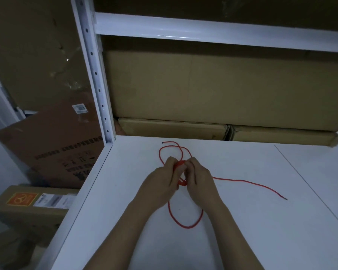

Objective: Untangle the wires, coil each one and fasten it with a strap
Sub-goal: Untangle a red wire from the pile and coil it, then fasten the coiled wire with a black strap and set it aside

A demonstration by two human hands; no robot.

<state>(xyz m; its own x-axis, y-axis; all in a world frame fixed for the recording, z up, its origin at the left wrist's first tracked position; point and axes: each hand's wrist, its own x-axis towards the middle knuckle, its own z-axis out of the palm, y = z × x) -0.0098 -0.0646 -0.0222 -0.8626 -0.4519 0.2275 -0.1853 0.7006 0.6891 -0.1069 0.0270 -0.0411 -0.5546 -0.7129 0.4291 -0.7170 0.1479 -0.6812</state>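
- Centrally, a thin red plastic-coated wire [185,227] is spread on the flat white counter [242,221], with a bunched tangle of it held between both hands.
- The tangle is gripped by the left hand [162,180], whose fingers [171,161] are curled round the wire's left side.
- The same tangle is pinched from its right side by the right hand [200,182], with curled fingers.
- Beyond the tangle, loose loops are laid toward the counter's back edge, ending in a free tip.
- Nearer than the tangle, one open loop is laid between the forearms.
- To the right of the tangle, a single strand is trailed across the counter to a second free end.
- Behind the counter, brown cardboard boxes [222,84] are stacked under a white metal shelf rail [203,30].
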